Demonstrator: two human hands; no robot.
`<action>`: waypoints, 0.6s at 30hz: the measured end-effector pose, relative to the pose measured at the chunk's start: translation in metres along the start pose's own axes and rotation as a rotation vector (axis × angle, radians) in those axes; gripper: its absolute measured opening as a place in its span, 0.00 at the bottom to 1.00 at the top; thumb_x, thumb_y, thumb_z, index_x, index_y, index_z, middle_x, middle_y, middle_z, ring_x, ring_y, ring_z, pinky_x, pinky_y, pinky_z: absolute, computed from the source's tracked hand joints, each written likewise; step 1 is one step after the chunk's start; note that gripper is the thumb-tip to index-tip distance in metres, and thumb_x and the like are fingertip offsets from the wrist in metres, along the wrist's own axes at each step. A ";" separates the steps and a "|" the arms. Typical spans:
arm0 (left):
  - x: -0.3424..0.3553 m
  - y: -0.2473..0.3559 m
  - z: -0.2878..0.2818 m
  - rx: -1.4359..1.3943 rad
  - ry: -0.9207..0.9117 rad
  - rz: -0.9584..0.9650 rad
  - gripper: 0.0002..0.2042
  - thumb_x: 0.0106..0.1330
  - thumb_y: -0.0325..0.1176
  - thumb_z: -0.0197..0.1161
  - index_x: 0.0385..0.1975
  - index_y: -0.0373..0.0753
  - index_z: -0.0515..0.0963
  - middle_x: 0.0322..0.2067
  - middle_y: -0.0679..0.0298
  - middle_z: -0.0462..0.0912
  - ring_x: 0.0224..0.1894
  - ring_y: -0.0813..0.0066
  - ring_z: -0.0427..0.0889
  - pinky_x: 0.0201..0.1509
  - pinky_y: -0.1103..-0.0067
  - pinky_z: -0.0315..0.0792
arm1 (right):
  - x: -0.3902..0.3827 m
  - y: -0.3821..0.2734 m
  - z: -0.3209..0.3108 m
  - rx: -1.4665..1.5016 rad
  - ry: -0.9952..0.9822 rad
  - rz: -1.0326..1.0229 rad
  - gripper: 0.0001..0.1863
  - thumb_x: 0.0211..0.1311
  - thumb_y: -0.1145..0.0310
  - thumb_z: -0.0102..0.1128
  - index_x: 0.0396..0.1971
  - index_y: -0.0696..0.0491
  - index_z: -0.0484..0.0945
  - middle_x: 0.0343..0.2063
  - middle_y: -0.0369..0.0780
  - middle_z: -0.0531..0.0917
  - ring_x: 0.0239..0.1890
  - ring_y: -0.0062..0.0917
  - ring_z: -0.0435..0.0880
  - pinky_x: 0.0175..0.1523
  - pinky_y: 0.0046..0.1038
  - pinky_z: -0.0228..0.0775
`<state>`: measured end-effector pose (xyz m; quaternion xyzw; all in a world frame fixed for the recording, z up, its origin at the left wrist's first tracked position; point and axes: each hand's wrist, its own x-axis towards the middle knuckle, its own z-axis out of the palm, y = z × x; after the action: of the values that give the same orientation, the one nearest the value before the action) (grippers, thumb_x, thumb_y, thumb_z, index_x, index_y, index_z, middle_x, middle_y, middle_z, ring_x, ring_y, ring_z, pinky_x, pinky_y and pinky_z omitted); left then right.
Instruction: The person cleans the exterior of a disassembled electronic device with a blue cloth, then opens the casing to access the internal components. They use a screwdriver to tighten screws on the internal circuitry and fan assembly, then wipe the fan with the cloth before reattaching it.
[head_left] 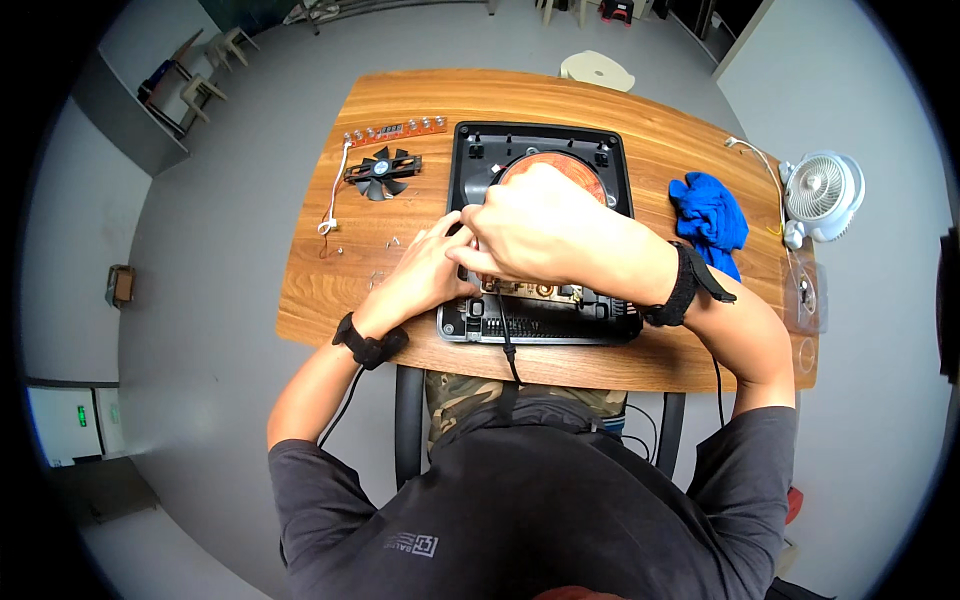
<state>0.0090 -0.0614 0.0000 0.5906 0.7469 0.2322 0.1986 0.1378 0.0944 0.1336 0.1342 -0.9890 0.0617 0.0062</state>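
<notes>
**A:** Head view, then. What do the hands have?

**B:** Both are on an opened black appliance housing [541,150] that lies flat near the middle of the wooden table [420,100]. A round copper coil [590,175] shows inside it, partly covered by the right hand [535,225].

**A:** And the grip?

**B:** The right hand lies over the housing's near half with its fingers curled down toward the left edge. Whether they pinch anything I cannot tell; the back of the hand hides the fingertips. The left hand [425,270] comes in from the left, fingers bunched together and touching the housing's left rim, right against the right hand's fingers. What sits between them is hidden too.

**A:** Anything below the hands?

**B:** A strip of circuit board [545,291] shows just under the right hand, at the housing's near side, and a black cable [507,345] runs from there over the table's near edge.

**A:** The rest of the table?

**B:** A loose black fan [381,171] lies left of the housing, with a narrow button board [395,131] just behind it and a white wire [335,195] trailing toward the near-left. A crumpled blue cloth [710,220] sits to the right of the housing, and a small white desk fan [820,192] stands at the far right end.
</notes>
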 end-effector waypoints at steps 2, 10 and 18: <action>-0.003 0.006 -0.001 0.066 0.063 0.056 0.36 0.46 0.34 0.81 0.59 0.38 0.74 0.58 0.50 0.76 0.64 0.46 0.72 0.67 0.56 0.68 | -0.001 0.001 -0.003 -0.004 -0.030 0.056 0.21 0.65 0.54 0.59 0.33 0.60 0.82 0.21 0.50 0.84 0.26 0.49 0.86 0.34 0.43 0.79; 0.000 -0.001 0.001 -0.029 0.077 0.051 0.34 0.46 0.32 0.80 0.57 0.37 0.75 0.56 0.50 0.76 0.59 0.46 0.75 0.62 0.59 0.71 | -0.013 0.006 0.000 0.129 0.008 -0.120 0.23 0.67 0.56 0.60 0.51 0.59 0.74 0.36 0.50 0.83 0.36 0.46 0.87 0.38 0.44 0.79; 0.003 -0.017 0.012 -0.056 0.097 0.040 0.27 0.49 0.34 0.77 0.51 0.34 0.78 0.53 0.46 0.77 0.57 0.46 0.76 0.60 0.59 0.71 | -0.003 -0.010 0.000 0.048 0.053 -0.020 0.16 0.66 0.58 0.60 0.36 0.59 0.78 0.20 0.48 0.84 0.25 0.48 0.86 0.33 0.45 0.79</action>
<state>0.0018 -0.0609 -0.0201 0.5877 0.7368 0.2853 0.1741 0.1435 0.0857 0.1346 0.1427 -0.9853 0.0889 0.0299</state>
